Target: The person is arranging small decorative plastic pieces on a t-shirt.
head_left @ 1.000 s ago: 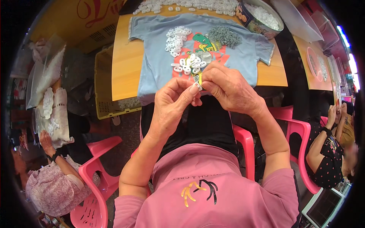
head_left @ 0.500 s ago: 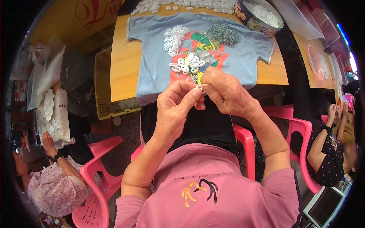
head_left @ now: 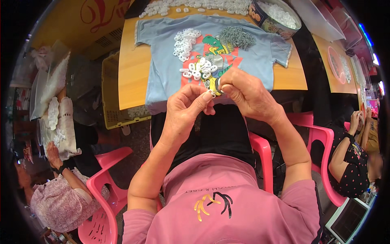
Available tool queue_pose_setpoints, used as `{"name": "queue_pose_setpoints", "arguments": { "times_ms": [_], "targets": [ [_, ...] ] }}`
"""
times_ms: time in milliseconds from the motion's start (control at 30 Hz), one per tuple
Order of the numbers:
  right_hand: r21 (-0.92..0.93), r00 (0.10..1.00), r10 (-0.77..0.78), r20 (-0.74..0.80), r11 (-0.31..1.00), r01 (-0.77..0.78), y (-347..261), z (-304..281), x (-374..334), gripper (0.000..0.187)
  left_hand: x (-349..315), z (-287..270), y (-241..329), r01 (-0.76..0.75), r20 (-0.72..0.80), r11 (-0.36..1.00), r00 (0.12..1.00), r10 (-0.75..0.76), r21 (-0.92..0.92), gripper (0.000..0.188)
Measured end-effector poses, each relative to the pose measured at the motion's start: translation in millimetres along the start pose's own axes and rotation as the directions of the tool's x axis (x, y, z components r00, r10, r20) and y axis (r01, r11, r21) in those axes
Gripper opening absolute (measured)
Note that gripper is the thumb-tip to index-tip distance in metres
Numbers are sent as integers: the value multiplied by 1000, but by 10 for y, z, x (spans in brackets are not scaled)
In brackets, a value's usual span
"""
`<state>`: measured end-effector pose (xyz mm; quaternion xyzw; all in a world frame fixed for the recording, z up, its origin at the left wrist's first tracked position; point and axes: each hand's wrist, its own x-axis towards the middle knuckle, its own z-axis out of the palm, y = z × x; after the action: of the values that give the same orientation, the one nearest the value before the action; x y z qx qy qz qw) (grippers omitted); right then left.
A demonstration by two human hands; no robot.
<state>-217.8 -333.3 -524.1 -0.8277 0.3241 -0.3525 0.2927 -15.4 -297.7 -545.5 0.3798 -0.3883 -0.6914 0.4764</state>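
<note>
Just at the near edge of a light-blue fabric T-shirt (head_left: 163, 65), a bare left hand (head_left: 185, 105) pinches a small white plastic piece (head_left: 213, 94) between thumb and fingers; the right hand (head_left: 252, 96) curls beside it, its grip impossible to tell.

The T-shirt (head_left: 256, 61) lies on the bench (head_left: 133, 69). From its middle, 12 o'clock being the far side, a cluster of plastic pieces (head_left: 186, 44) lies on it at 10 o'clock, a second cluster (head_left: 199, 68) close in toward 8, and a metal heap (head_left: 237, 38) between 1 and 2. Beyond the T-shirt, loose pieces (head_left: 199, 5) spread along 12, a tub (head_left: 265, 20) at 2. The left hand (head_left: 187, 105) is at 7, the right hand (head_left: 252, 95) between 4 and 5. A crate (head_left: 110, 95) is at 8; a second bench (head_left: 345, 88), bearing a basket (head_left: 331, 61), at 3.
</note>
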Motion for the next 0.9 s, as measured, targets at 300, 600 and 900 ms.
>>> {"name": "queue_pose_setpoints", "arguments": {
  "times_ms": [300,600,900],
  "targets": [
    [-198,977,-188,97,959,204,-27,13,-2,14,-80,20,38,18,50,994,998,-23,104,16],
    [-19,992,-124,7,992,124,-77,242,-201,12,-248,120,-63,-28,-15,996,999,30,89,16],
    [-33,999,39,-4,999,-40,14,511,-366,11,-245,-73,-419,64,-73,988,996,-54,138,17]
  ]
}}
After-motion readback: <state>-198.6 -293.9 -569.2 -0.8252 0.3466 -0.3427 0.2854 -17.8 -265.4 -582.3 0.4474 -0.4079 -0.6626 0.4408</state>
